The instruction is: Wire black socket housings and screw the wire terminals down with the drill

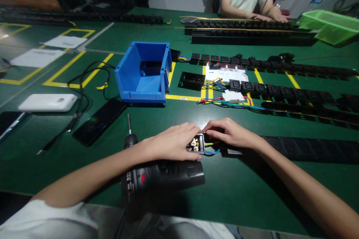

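Nearest, at 7 o'clock from the block, the drill [168, 175] lies on its side, its dark plastic body rounded and its bit a slim metal rod. The block [195, 143] sits on the table before the person, gripped by the left hand [174, 140], whose fingers and thumb spread only as wide as its edges. The right hand [232, 132] has thumb and forefinger closed in a pinch on what looks like a small, shiny lug [202, 132] at the block's 1 o'clock corner. Good work here likely means bracing the block flat, keeping the left fingers off the brass-coloured screws, and turning the lug without kinking the supple blue wire [212, 152] at 4 o'clock. At 3 o'clock stretches a long, matt black strip [311, 149]. Farther off, a smooth, open-fronted blue bin [143, 99] stands at 11 o'clock; squarish black sockets [273, 90] line up at 2 o'clock.
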Tool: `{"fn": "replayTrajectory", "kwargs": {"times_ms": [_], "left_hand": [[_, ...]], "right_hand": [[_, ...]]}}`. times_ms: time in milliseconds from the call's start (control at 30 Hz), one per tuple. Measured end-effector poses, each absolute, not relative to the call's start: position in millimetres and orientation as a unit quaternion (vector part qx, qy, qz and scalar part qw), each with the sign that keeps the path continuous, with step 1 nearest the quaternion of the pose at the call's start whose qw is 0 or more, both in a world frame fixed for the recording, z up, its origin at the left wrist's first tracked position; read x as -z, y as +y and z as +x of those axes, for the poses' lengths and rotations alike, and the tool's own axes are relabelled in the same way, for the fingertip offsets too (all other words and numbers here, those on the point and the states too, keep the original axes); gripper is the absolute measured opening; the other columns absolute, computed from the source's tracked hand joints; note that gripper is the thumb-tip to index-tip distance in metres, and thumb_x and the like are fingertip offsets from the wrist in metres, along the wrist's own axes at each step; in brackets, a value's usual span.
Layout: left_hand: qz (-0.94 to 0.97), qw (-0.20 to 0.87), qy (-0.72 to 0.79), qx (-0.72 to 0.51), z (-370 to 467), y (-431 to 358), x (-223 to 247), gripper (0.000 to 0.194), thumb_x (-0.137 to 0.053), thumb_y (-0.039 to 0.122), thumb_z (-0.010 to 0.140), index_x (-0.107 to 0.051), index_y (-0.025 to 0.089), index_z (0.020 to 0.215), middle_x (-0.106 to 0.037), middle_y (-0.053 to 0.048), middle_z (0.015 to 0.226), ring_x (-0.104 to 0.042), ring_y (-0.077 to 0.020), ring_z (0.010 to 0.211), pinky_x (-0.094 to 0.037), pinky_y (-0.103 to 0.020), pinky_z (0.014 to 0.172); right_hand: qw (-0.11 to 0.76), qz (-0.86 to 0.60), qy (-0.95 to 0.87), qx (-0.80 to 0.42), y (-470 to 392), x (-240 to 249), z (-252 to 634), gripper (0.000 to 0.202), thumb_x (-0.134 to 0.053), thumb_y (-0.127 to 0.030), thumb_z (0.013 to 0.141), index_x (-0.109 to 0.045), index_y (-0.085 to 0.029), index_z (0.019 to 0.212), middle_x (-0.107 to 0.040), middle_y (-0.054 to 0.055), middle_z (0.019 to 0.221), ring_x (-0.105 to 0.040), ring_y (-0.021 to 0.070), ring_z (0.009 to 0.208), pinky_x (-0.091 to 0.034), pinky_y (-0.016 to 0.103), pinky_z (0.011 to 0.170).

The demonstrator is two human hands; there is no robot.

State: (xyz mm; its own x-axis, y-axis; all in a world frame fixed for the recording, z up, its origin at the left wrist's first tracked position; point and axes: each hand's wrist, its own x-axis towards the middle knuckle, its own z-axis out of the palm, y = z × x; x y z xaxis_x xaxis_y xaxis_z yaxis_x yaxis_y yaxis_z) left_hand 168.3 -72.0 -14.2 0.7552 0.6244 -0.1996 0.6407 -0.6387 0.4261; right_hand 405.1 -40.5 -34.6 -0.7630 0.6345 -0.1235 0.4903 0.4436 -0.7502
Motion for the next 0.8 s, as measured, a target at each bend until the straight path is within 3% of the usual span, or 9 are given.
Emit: {"fn": "replayTrajectory", "kwargs": {"times_ms": [200, 500, 800], "left_hand": [[0.881, 0.296, 0.368, 0.02, 165.3, -70.0, 11.5, 0.048, -0.064, 0.053, 0.082, -0.048, 0.02, 0.113, -0.056, -0.006, 0.106, -0.056, -0.0242, 0.097, -0.042, -0.031, 0.077], [0.871, 0.311, 0.38, 0.01, 163.8, -72.2, 12.4, 0.052, -0.065, 0.052, 0.081, -0.047, 0.021, 0.117, -0.057, -0.005, 0.105, -0.056, -0.0252, 0.097, -0.042, -0.031, 0.076], [0.88, 0.297, 0.37, -0.026, 162.6, -74.2, 18.7, 0.054, -0.064, 0.055, 0.08, -0.045, 0.02, 0.118, -0.055, -0.006, 0.106, -0.056, -0.0256, 0.098, -0.043, -0.033, 0.079]], "right_hand": [[0.093, -0.335, -0.808, -0.476, -36.4, 37.2, 404.1, 0.032, -0.051, -0.043, 0.094, -0.063, -0.013, 0.093, -0.061, 0.0, 0.077, -0.052, 0.0076, 0.067, -0.039, 0.018, 0.063], [0.115, -0.386, -0.75, -0.524, -32.9, 43.1, 401.6, 0.016, -0.061, -0.025, 0.08, -0.059, -0.01, 0.076, -0.054, -0.002, 0.064, -0.042, 0.0049, 0.057, -0.033, 0.015, 0.052], [0.066, -0.358, -0.754, -0.546, -32.7, 44.4, 396.9, 0.02, -0.061, -0.029, 0.081, -0.06, -0.01, 0.078, -0.054, -0.001, 0.067, -0.042, 0.0056, 0.059, -0.033, 0.016, 0.054]]}}
